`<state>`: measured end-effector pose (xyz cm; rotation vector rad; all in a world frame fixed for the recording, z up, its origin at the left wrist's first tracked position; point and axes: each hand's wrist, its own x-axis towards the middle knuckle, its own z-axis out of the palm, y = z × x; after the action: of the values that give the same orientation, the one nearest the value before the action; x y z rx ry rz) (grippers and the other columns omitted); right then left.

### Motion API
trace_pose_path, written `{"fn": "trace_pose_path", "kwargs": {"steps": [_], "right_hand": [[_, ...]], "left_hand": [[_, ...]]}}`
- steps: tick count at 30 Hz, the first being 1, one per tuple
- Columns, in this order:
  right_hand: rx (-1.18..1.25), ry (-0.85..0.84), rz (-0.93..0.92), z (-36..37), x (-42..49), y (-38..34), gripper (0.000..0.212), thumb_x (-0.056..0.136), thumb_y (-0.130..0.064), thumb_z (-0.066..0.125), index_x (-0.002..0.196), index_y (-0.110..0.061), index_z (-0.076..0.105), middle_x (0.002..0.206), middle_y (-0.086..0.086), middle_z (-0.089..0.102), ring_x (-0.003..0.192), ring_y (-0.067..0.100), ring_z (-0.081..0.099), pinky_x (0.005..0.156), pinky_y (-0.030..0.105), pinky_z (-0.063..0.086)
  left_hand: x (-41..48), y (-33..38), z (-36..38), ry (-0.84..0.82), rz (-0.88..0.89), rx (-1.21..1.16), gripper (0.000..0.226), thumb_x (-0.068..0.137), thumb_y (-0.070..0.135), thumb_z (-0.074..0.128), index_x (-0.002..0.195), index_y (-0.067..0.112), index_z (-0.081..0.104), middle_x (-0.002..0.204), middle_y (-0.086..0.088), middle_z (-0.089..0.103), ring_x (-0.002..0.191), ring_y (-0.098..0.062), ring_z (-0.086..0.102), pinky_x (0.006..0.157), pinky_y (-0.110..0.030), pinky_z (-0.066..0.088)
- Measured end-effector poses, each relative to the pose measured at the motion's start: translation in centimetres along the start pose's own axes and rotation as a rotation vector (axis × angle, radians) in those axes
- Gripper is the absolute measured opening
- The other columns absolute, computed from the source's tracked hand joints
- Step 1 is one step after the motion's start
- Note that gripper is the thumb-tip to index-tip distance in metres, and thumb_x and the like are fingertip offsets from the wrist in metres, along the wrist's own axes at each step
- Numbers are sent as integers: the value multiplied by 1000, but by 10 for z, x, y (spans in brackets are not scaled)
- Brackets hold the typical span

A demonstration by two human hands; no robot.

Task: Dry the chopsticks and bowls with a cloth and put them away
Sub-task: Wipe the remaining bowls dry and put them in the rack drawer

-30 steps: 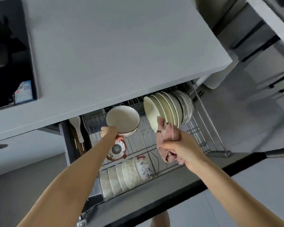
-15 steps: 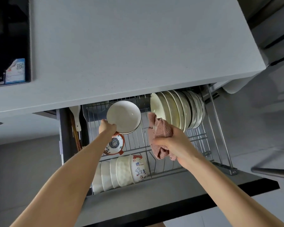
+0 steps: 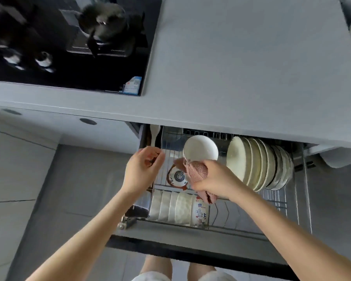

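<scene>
White bowl (image 3: 200,148) stands tilted on its edge at the back of the wire rack (image 3: 272,201) in the open drawer, just under the counter (image 3: 241,67) edge, left of a row of upright plates (image 3: 255,165), with a small patterned bowl (image 3: 177,176) just in front of it. My right hand (image 3: 217,179) grips the bunched pink cloth (image 3: 198,172), which meets the white bowl's lower rim. My left hand (image 3: 144,169) hovers over the rack's left edge, fingers loosely curled, holding nothing.
</scene>
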<state>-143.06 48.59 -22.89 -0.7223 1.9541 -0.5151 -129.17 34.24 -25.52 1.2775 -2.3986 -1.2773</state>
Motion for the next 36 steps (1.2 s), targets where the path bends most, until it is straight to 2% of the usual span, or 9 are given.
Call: {"fn": "trace_pose_path", "kwargs": {"steps": [6, 10, 14, 17, 22, 24, 27, 30, 36], "right_hand": [[-239, -233, -233, 60, 1, -131, 40, 61, -19, 80, 96, -15, 60, 90, -1, 68, 81, 15, 65, 71, 36, 55], [-80, -331, -338, 136, -9, -227, 18, 62, -10, 81, 73, -15, 66, 64, -4, 66, 56, 7, 61, 53, 22, 47], [-65, -517, -373, 250, -37, -326, 13, 68, -5, 78, 74, -8, 67, 60, 4, 64, 45, 8, 57, 43, 16, 42], [-232, -659, -403, 345, -64, -386, 17, 74, -9, 74, 65, -10, 60, 48, 1, 59, 31, 5, 49, 32, 9, 29], [-193, -752, -536, 464, -94, -458, 21, 71, -8, 75, 86, 3, 63, 68, 11, 63, 50, 11, 60, 43, 15, 44], [-17, -820, -479, 501, -94, -480, 63, 66, -22, 83, 117, 2, 54, 98, 17, 66, 82, 16, 69, 66, 27, 57], [127, -978, -309, 560, -94, -513, 73, 63, -61, 73, 121, -19, 61, 116, 8, 65, 114, 27, 59, 95, 48, 49], [176, -1199, -60, 611, -92, -537, 108, 41, -76, 73, 135, -29, 49, 139, 12, 49, 124, 41, 47, 93, 60, 44], [232, -1567, 164, 692, -102, -606, 57, 51, -30, 91, 99, -7, 70, 115, 23, 63, 111, 45, 56, 93, 64, 44]], "left_hand": [[-70, -22, -127, 109, 92, 70, 47, 81, 59, 46, 106, 26, 69, 104, 13, 64, 96, -1, 56, 86, -12, 40], [-120, -65, -204, 58, -245, -446, 29, 91, 53, 43, 104, 36, 62, 106, 18, 64, 100, 2, 58, 89, -15, 44], [-185, -145, -296, 173, -421, -959, 54, 68, 71, 47, 96, 30, 69, 100, 4, 70, 95, -16, 64, 92, -42, 49], [-229, -198, -358, 383, -396, -987, 34, 77, 52, 62, 88, 21, 69, 92, -6, 69, 72, -17, 62, 68, -32, 48], [-288, -284, -438, 813, -484, -1000, 10, 85, 8, 66, 94, 12, 64, 90, -8, 67, 81, -19, 64, 77, -33, 51], [-314, -319, -472, 980, -520, -989, 9, 87, 4, 61, 89, 13, 63, 92, -11, 65, 83, -21, 62, 78, -35, 52], [-350, -364, -522, 1181, -503, -1005, 14, 89, 1, 51, 84, 13, 57, 81, -8, 58, 68, -15, 54, 59, -25, 46], [-369, -390, -557, 1207, -469, -1024, 19, 88, -1, 48, 80, 15, 54, 72, -3, 51, 60, -11, 49, 48, -20, 40], [-389, -447, -624, 940, -506, -725, 24, 88, 2, 52, 73, 19, 54, 63, 2, 48, 55, -10, 46, 47, -19, 37]]}}
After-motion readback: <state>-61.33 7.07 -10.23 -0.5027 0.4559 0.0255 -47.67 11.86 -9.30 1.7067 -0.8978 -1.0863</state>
